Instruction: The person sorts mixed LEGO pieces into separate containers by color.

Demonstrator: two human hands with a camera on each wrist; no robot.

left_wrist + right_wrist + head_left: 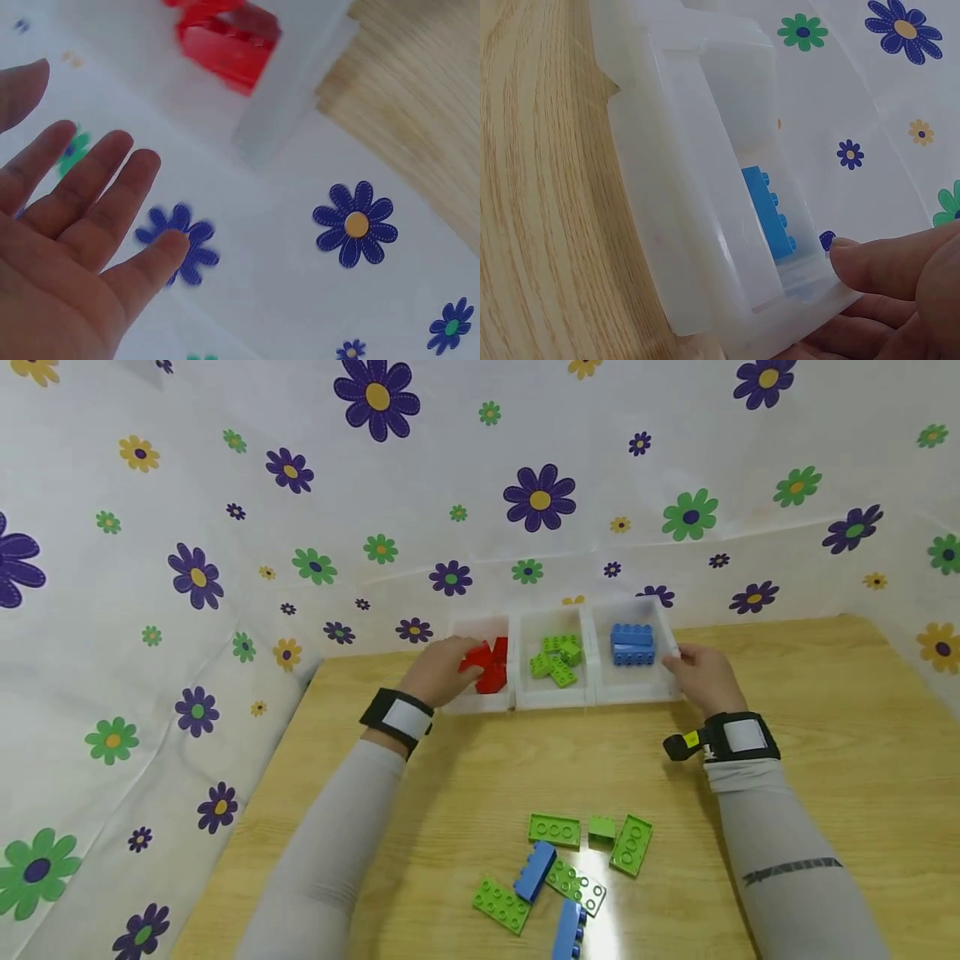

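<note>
Three white plastic bins stand in a row at the back of the table. The left bin [480, 703] holds red bricks [491, 668], the middle bin [555, 697] green bricks [561, 670], the right bin [637, 693] two blue bricks [633, 645]. My left hand [444, 670] is over the left bin's outer side, partly covering the red bricks. In the left wrist view its fingers [105, 202] are extended and spread, holding nothing. My right hand [705, 677] grips the right bin's outer wall, thumb [885, 266] at the rim and fingers beneath it.
Nearer on the wooden table [585, 760] lie loose green bricks [555, 831] and two blue bricks, one [536, 872] behind the other [568, 930]. A flower-patterned cloth [480, 468] hangs behind the bins and along the left side.
</note>
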